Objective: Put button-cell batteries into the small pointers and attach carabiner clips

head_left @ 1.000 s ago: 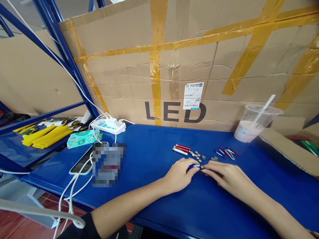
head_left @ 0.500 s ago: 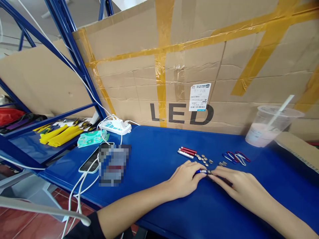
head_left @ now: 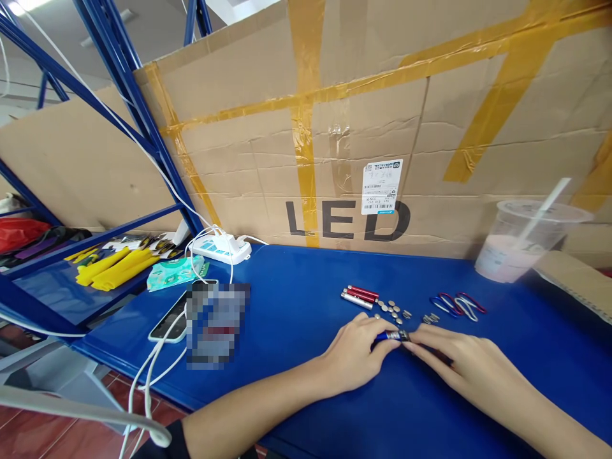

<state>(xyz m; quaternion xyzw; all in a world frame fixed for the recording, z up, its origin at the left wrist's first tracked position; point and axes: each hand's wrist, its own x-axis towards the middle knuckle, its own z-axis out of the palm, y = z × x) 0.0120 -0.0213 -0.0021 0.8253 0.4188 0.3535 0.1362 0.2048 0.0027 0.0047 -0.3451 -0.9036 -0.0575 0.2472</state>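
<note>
My left hand (head_left: 356, 349) is closed around a slim blue mini flashlight (head_left: 388, 335), whose silver end points to the right. At that end, the fingertips of my right hand (head_left: 461, 357) are pinched together; what exactly lies between them is partly hidden. Just beyond the hands are red tubes (head_left: 362, 293) and a silver tube (head_left: 357, 299) of similar shape, lying side by side. Several button cells (head_left: 391, 304) are scattered beside them. Small metal clips (head_left: 431, 318) lie near my right hand, with blue, red and silver carabiners (head_left: 458, 305) behind them.
A lidded plastic cup (head_left: 509, 252) with a straw stands at the back right, near a spiral notebook (head_left: 574, 290). To the left are a phone (head_left: 169, 319) with white cables, a tissue pack (head_left: 174, 273) and a power strip (head_left: 217, 245). A cardboard sheet (head_left: 248, 172) walls off the back.
The view has shifted slightly. Both hands stay together at the flashlight's end, and a little more of its silver part shows between them.
</note>
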